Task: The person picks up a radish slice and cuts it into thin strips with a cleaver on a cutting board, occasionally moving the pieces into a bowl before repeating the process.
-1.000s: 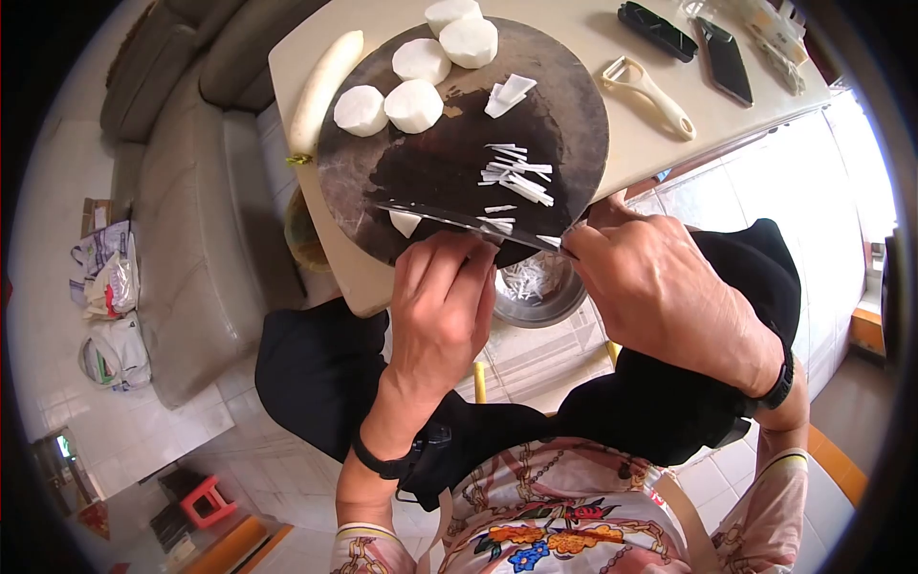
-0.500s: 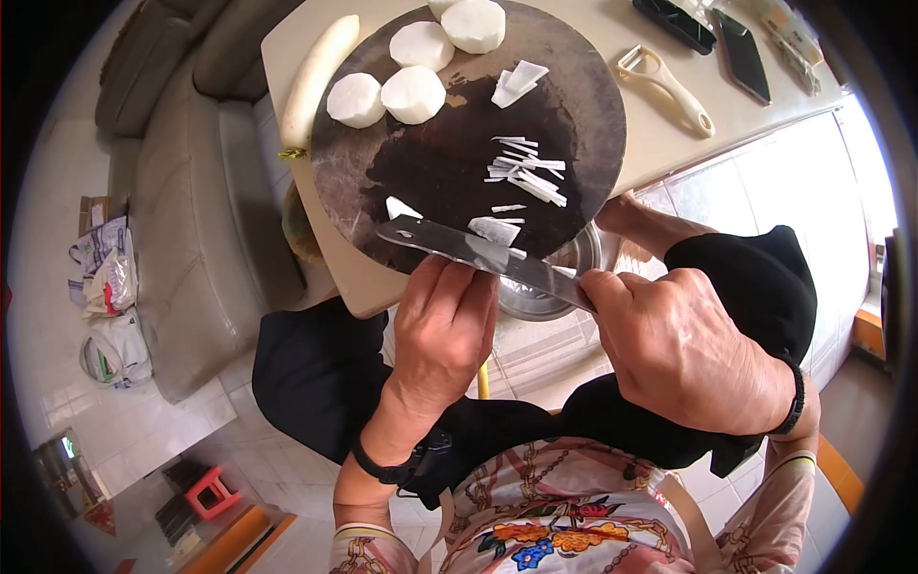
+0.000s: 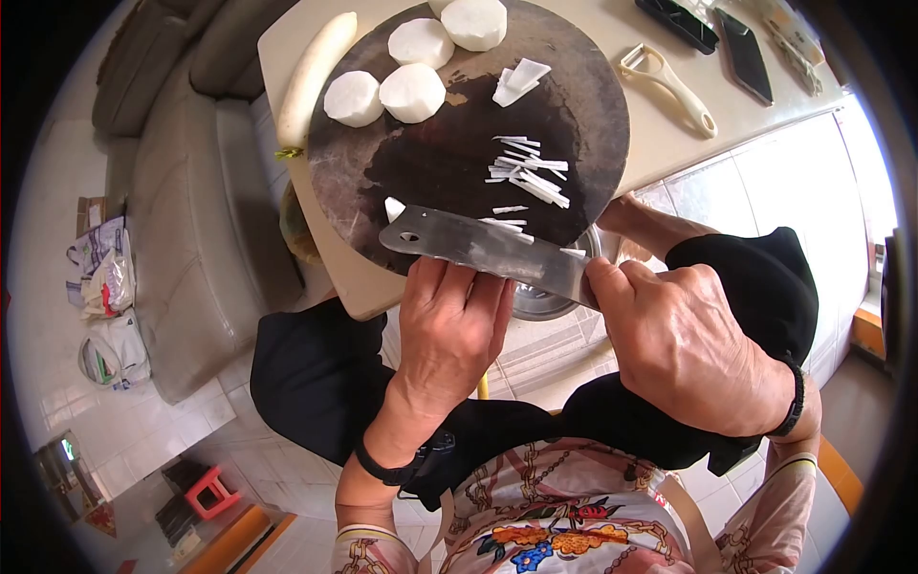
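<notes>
My right hand [image 3: 679, 344] is closed round the handle end of a cleaver [image 3: 478, 247], whose broad blade lies tilted across the near edge of the round chopping board [image 3: 335, 177]. My left hand [image 3: 445, 330] is bent against the near side of the blade, fingers close together. Its fingertips are behind the blade, so what they press on is hidden. Thin white radish strips [image 3: 507, 228] lie just past the blade, with a small white piece [image 3: 394, 208] by its far tip. A pile of radish strips [image 3: 528, 172] and a few flat radish slices [image 3: 521, 81] lie farther back.
Several thick radish rounds [image 3: 413, 93] sit at the back left of the board, beside a whole white radish [image 3: 317, 81] on the table [image 3: 354, 287]. A peeler [image 3: 669, 88] and a phone [image 3: 744, 57] lie to the right. Below the board's edge is a metal bowl [image 3: 545, 304].
The blade has turned to show more of its flat side. The slice seen beyond it is now covered, and narrow strips show there instead. Both hands have shifted slightly.
</notes>
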Demonstrator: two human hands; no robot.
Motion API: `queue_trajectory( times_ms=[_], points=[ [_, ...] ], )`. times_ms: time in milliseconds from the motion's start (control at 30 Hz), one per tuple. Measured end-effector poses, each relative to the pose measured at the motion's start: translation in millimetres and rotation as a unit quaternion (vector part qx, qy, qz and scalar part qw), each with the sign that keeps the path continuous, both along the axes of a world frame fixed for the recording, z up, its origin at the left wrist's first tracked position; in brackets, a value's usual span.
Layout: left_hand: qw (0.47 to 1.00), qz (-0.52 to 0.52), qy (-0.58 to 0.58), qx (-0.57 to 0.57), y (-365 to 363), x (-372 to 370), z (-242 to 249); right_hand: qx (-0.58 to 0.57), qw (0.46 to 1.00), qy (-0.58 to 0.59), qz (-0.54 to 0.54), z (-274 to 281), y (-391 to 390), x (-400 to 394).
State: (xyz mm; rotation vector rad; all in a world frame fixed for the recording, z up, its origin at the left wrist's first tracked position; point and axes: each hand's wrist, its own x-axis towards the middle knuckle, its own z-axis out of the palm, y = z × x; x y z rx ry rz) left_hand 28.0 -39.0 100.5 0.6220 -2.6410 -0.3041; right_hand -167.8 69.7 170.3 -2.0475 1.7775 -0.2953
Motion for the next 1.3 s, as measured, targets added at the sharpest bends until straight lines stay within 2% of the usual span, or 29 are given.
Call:
queue_trajectory(
  times_ms=[267,533,600,733,867,933,1067,1133,1167,1300],
  points=[
    [1.0,0.002,-0.007,-0.009,1,-1,0,0.018,1.0,-0.005,0.01,-1,-3,-1],
    [1.0,0.011,-0.004,-0.012,4,-1,-2,-0.044,0.999,0.022,-0.007,-11,-17,7],
    [1.0,0.006,0.015,-0.003,4,-3,-1,-0.17,0.985,0.027,0.013,-15,-14,0],
    [1.0,0.004,0.011,-0.002,2,-1,-2,-0.053,0.998,0.0,0.027,-1,-4,1],
    [1.0,0.003,0.009,-0.01,3,0,-3,-0.061,0.998,0.016,0.029,-4,-4,5],
    [1.0,0.006,-0.003,-0.009,4,0,-3,-0.118,0.989,0.074,0.041,-9,-5,10],
    [1.0,0.005,-0.004,-0.013,6,0,-2,-0.143,0.984,0.093,0.054,-11,-18,19],
    [1.0,0.003,-0.008,-0.006,5,2,-3,-0.106,0.99,0.092,0.012,-10,-23,18],
    [1.0,0.001,0.024,-0.012,4,-1,-2,-0.13,0.99,0.058,0.017,-13,-21,11],
    [1.0,0.009,0.016,0.007,4,1,-3,-0.104,0.994,0.001,0.013,-9,-7,8]
  ],
)
